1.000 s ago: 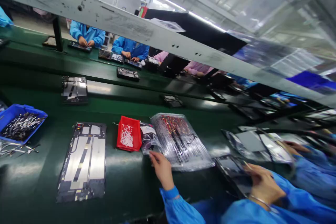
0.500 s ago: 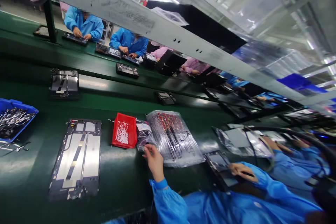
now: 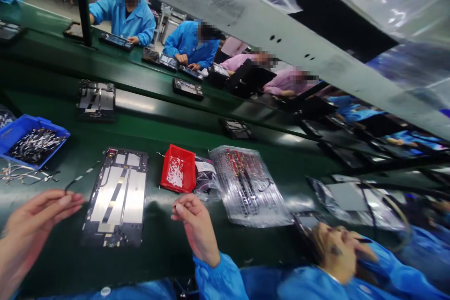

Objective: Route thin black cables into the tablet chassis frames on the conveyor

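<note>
The left hand (image 3: 42, 220) pinches a thin black ribbon cable (image 3: 74, 182) by one end, likely keeping its length free; the right hand (image 3: 199, 227) presses its fingertips together, any contents indiscernible. Between them, toward the green counter's (image 3: 168, 248) near edge, lies an opened silver-and-black tablet (image 3: 135, 192).

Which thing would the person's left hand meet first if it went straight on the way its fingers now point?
Most likely the long left edge of the opened device, just beyond the left hand's fingertips; the hand's height is unclear, so it might pass above.
</note>
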The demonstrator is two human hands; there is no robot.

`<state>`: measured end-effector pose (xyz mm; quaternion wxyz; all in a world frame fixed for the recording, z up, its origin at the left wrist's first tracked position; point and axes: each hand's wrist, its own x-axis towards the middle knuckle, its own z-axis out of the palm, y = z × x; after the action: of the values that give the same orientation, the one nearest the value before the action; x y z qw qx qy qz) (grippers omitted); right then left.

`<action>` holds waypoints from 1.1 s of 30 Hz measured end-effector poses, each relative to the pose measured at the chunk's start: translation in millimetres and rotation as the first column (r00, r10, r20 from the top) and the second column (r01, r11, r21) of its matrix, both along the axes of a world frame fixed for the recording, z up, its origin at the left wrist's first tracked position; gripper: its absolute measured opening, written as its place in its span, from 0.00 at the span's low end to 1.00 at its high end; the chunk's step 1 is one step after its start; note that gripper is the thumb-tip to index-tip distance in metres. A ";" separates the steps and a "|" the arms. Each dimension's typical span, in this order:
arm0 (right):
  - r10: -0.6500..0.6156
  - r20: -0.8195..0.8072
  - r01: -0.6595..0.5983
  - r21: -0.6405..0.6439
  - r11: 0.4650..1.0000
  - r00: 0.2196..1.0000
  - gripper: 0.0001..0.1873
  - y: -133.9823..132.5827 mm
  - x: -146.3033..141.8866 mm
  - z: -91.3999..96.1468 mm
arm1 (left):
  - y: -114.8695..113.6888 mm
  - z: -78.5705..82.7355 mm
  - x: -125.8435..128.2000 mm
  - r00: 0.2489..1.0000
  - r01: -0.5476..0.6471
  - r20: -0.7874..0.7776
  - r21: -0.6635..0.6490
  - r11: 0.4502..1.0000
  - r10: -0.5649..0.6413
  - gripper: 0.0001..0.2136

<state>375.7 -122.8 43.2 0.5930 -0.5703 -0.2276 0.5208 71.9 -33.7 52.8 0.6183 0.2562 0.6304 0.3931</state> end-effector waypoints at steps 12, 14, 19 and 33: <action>0.165 -0.085 -0.159 0.075 0.984 0.983 0.19 18.3 -32.8 3.0 | -6.4 0.1 88.8 0.873 0.313 0.388 0.022 0.949 -0.297 0.14; 0.179 -0.043 -0.174 0.091 0.980 0.983 0.18 19.0 -34.0 2.8 | -6.1 3.2 94.6 0.853 0.357 0.393 0.037 0.933 -0.342 0.14; 0.258 0.154 -0.276 0.112 0.955 0.954 0.15 21.9 -31.4 4.2 | -4.2 4.3 102.7 0.831 0.400 0.391 0.078 0.913 -0.397 0.14; 0.294 0.579 -0.384 0.037 0.922 0.760 0.16 40.6 -35.6 12.3 | -4.6 -19.2 115.7 0.863 0.395 0.246 0.217 0.893 -0.442 0.11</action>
<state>340.1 -82.3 55.5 0.4368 -0.6000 -0.5311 0.4088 187.6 -38.3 33.6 0.7518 0.3756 0.4291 0.3311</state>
